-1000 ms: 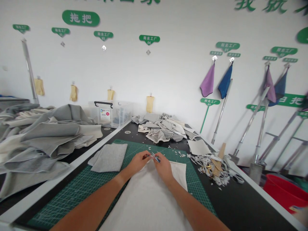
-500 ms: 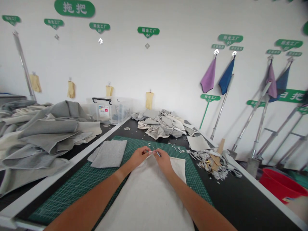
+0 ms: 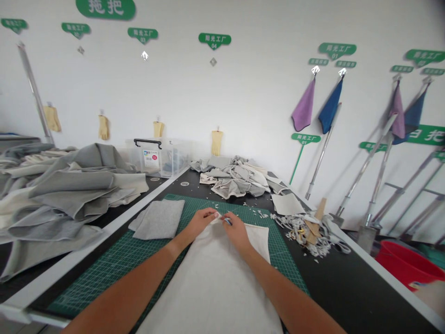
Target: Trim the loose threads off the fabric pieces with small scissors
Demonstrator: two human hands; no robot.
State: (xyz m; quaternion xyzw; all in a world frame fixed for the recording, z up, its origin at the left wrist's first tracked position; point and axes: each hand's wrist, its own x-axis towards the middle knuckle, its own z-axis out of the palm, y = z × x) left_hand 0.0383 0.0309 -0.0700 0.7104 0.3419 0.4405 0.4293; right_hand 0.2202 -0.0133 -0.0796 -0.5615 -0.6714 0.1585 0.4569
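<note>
A cream cloth (image 3: 215, 283) lies flat on the green cutting mat (image 3: 114, 273) in front of me. My left hand (image 3: 201, 221) pinches the cloth's far corner. Beside it, my right hand (image 3: 236, 230) is closed on a small blue-handled tool (image 3: 226, 221) whose tip meets that same corner. A folded grey cloth (image 3: 159, 219) rests on the mat to the left of my hands.
A heap of grey and cream fabric (image 3: 59, 199) covers the left table. More crumpled cloth (image 3: 232, 178) lies at the table's far end, near a clear plastic box (image 3: 158, 157). Fabric scraps (image 3: 309, 232) are piled at the right edge. A red bucket (image 3: 406, 269) stands below.
My hands have stayed together at the cloth corner with only slight finger movement. The view has tilted a little lower and to the left.
</note>
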